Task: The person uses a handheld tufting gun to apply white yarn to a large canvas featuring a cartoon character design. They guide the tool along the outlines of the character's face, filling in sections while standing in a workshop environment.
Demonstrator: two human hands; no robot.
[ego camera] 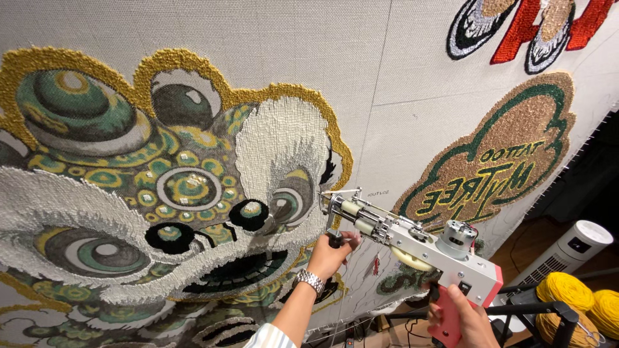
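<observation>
A silver and pink tufting gun (412, 248) points at a stretched grey backing cloth (380, 71). My left hand (330, 252), with a metal watch on its wrist, grips the gun's black front handle close to the cloth. My right hand (459, 317) holds the pink rear grip at the lower right. The gun's tip (327, 198) meets the cloth at the right edge of a large tufted lion-head design (161, 187) in white, green, gold and black.
A brown and green tufted cloud-shaped patch (500, 161) lies right of the gun, and a red, black and white piece (529, 29) is at the top right. Yellow yarn cones (567, 290), a white tower fan (574, 248) and a black frame bar (535, 309) stand at the lower right.
</observation>
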